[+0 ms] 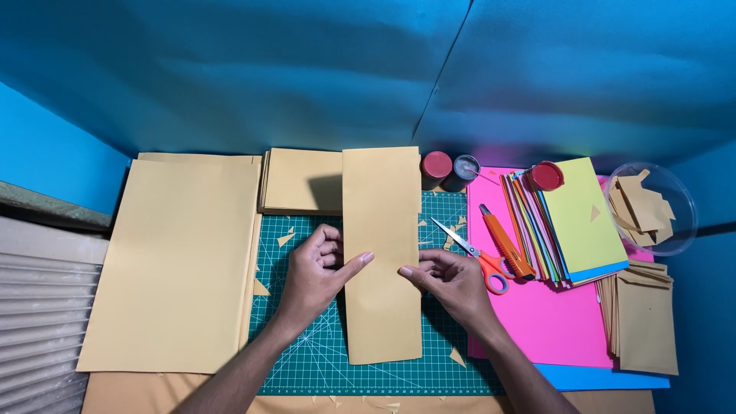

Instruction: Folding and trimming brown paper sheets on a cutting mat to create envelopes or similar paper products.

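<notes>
Paper-craft workspace: cutting mat [322, 360], scissors [471, 253], coloured paper stack [575, 222].

A long, narrow strip of tan kraft paper [381, 253] lay flat and upright down the middle of the green gridded cutting mat [307, 368], its top end overlapping the mat's far edge. Its surface looked smooth, its edges straight.

The tan paper strip [382, 253] looks matt and smooth; the green cutting mat [322, 360] is matt rubbery plastic; the scissors [471, 249] show shiny metal blades and glossy orange plastic handles.
</notes>
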